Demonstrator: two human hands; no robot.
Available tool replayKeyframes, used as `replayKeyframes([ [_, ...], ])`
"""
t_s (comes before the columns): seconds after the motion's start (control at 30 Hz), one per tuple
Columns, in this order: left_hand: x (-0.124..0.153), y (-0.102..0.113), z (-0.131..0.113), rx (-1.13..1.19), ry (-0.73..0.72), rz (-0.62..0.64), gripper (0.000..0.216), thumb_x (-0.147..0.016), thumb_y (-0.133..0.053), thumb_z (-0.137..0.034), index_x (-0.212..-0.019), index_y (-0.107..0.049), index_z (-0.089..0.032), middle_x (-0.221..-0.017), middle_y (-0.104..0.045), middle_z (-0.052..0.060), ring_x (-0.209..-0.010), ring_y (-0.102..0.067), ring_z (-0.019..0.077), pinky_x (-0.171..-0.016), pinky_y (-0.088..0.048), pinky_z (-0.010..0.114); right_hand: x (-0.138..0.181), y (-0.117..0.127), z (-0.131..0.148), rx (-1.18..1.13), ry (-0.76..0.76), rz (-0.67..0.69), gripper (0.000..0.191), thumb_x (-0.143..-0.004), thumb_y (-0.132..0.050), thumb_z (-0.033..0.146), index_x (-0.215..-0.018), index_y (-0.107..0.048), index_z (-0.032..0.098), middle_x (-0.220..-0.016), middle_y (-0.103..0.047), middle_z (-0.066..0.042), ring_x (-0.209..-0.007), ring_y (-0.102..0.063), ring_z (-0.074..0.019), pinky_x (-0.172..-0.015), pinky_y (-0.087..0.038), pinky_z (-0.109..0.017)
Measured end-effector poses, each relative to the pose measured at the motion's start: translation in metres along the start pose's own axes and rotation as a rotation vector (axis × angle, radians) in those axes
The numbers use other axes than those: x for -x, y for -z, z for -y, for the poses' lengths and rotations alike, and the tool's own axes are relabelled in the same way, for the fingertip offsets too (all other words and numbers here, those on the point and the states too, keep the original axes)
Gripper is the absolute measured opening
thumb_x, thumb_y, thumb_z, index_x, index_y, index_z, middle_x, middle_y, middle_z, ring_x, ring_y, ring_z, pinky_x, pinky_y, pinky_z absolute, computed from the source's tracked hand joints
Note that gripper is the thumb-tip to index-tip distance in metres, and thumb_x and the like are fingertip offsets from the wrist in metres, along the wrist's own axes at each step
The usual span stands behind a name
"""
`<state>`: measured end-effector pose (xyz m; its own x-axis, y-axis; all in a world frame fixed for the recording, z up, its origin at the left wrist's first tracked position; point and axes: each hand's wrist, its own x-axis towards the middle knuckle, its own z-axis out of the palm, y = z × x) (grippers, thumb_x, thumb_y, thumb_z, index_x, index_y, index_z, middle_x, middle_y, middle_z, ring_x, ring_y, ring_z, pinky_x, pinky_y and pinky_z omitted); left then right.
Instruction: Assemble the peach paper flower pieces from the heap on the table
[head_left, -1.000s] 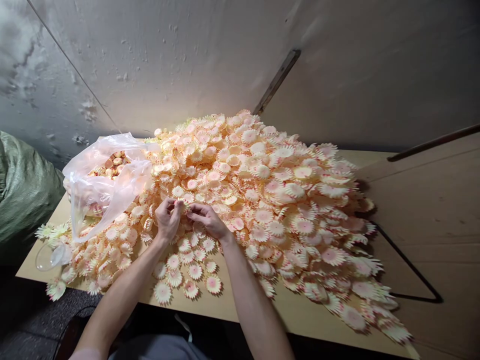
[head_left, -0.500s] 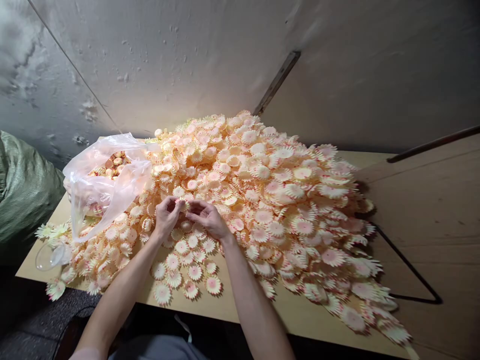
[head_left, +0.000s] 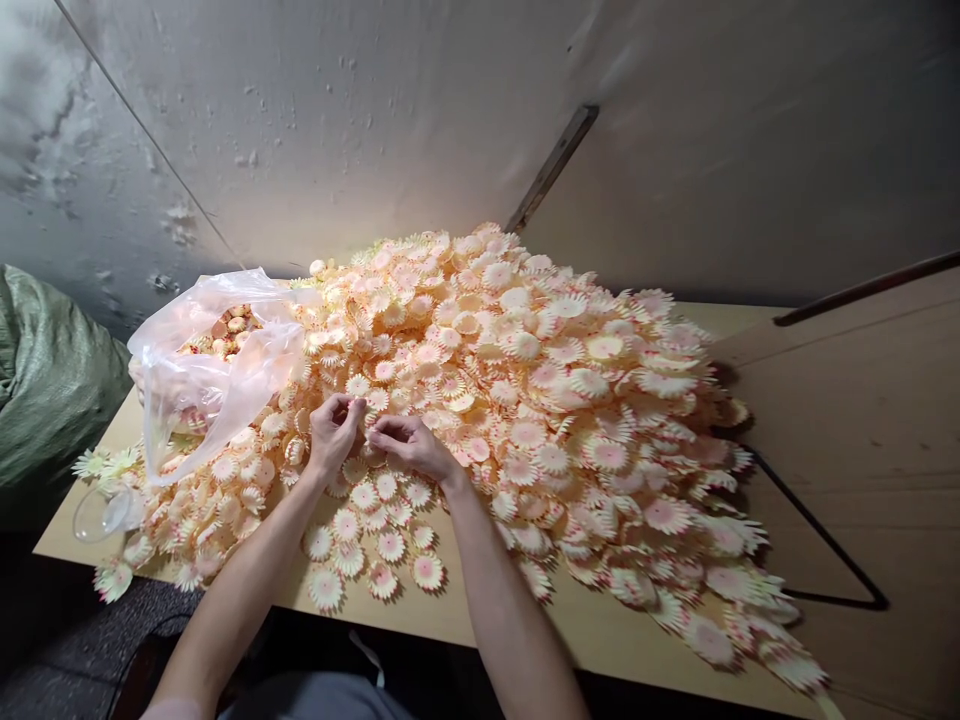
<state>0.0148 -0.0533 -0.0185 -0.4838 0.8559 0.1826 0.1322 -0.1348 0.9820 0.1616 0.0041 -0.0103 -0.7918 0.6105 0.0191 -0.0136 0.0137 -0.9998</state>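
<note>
Right hand (head_left: 416, 447) now lower, just beside left hand (head_left: 334, 430); both pinched, any contents unclear.

2 hands (head_left: 334, 436) (head_left: 417, 448), 1 translucent bag (head_left: 225, 385) (flowers (head_left: 527, 434) uncountable)

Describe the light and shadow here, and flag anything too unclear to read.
Head view: the flower pile is brightly lit; head view: the wall dims toward the upper right, and the floor at lower left is very dark; head view: detail where the left hand and right hand nearly meet is too small to read.
</note>
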Motion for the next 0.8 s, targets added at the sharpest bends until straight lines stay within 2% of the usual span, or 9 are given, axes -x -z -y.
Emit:
replayKeyframes([
  [0.07,-0.002,0.002,-0.001,0.024,0.006,-0.045,0.035,-0.082,-0.059,-0.050,-0.076,-0.057,-0.015,-0.063,-0.056,-0.001,-0.051,-0.048,0.0070,-0.048,-0.038,0.019,0.001,0.001,0.001,-0.016,-0.017,0.074,0.026,-0.079,-0.067,0.042,-0.081,-0.067,0.016,-0.075,-0.062,-0.002,-0.068,-0.056,-0.0134,-0.064,-0.044,-0.025],
  [0.2,-0.009,0.004,0.000,0.114,0.040,-0.238,0.036,-0.086,-0.051,-0.052,-0.079,-0.052,-0.017,-0.063,-0.052,-0.003,-0.050,-0.050,0.0075,-0.050,-0.044,0.020,0.005,0.002,-0.001,-0.020,-0.039,0.194,0.027,-0.075,-0.071,0.042,-0.076,-0.069,0.015,-0.070,-0.062,-0.002,-0.060,-0.052,-0.0117,-0.056,-0.040,-0.024],
  [0.23,-0.009,0.004,0.001,0.107,0.040,-0.235,0.035,-0.086,-0.053,-0.052,-0.080,-0.052,-0.017,-0.064,-0.052,-0.003,-0.051,-0.051,0.0076,-0.051,-0.044,0.020,0.006,0.002,-0.001,-0.025,-0.032,0.182,0.028,-0.075,-0.071,0.043,-0.073,-0.068,0.015,-0.068,-0.062,-0.002,-0.060,-0.052,-0.0119,-0.056,-0.040,-0.025],
  [0.3,-0.008,0.002,0.001,0.054,0.016,-0.143,0.032,-0.083,-0.059,-0.048,-0.083,-0.056,-0.016,-0.066,-0.054,-0.002,-0.054,-0.052,0.0079,-0.052,-0.044,0.019,0.006,0.000,-0.004,-0.039,-0.002,0.094,0.034,-0.077,-0.068,0.045,-0.062,-0.064,0.015,-0.062,-0.058,-0.002,-0.057,-0.049,-0.0117,-0.056,-0.039,-0.025],
  [0.37,-0.006,0.000,-0.001,0.007,-0.016,-0.061,0.030,-0.080,-0.063,-0.045,-0.088,-0.060,-0.016,-0.071,-0.059,0.000,-0.060,-0.055,0.0086,-0.056,-0.045,0.019,0.005,-0.001,-0.006,-0.069,0.022,-0.022,0.044,-0.080,-0.065,0.047,-0.050,-0.052,0.017,-0.052,-0.049,0.001,-0.051,-0.041,-0.0099,-0.052,-0.034,-0.025],
  [0.43,-0.004,0.000,-0.003,-0.001,-0.045,-0.046,0.030,-0.079,-0.065,-0.042,-0.095,-0.060,-0.017,-0.080,-0.062,0.002,-0.066,-0.058,0.0090,-0.060,-0.047,0.019,0.004,-0.001,-0.009,-0.128,0.036,-0.123,0.048,-0.080,-0.065,0.047,-0.047,-0.044,0.018,-0.047,-0.038,0.004,-0.047,-0.032,-0.0088,-0.048,-0.027,-0.025],
  [0.5,-0.003,0.000,-0.004,0.014,-0.059,-0.064,0.030,-0.079,-0.066,-0.041,-0.096,-0.057,-0.018,-0.081,-0.062,0.001,-0.065,-0.058,0.0085,-0.059,-0.047,0.019,0.003,-0.001,-0.011,-0.182,0.045,-0.191,0.044,-0.078,-0.068,0.046,-0.051,-0.046,0.019,-0.048,-0.037,0.004,-0.047,-0.030,-0.0087,-0.047,-0.024,-0.025],
  [0.63,-0.002,0.001,-0.003,0.011,-0.053,-0.024,0.025,-0.079,-0.066,-0.041,-0.084,-0.057,-0.017,-0.068,-0.060,-0.001,-0.057,-0.057,0.0086,-0.054,-0.047,0.019,0.003,-0.001,-0.011,-0.169,0.037,-0.263,0.033,-0.070,-0.075,0.042,-0.060,-0.053,0.020,-0.053,-0.042,0.004,-0.049,-0.032,-0.0092,-0.049,-0.027,-0.025],
  [0.8,-0.001,-0.001,0.000,0.000,-0.097,0.045,0.022,-0.081,-0.064,-0.036,-0.091,-0.063,-0.016,-0.087,-0.068,0.007,-0.076,-0.067,0.0147,-0.068,-0.053,0.024,0.003,0.000,-0.008,-0.169,0.021,-0.262,0.028,-0.070,-0.074,0.042,-0.066,-0.059,0.019,-0.058,-0.051,0.003,-0.052,-0.040,-0.0101,-0.052,-0.033,-0.026],
])
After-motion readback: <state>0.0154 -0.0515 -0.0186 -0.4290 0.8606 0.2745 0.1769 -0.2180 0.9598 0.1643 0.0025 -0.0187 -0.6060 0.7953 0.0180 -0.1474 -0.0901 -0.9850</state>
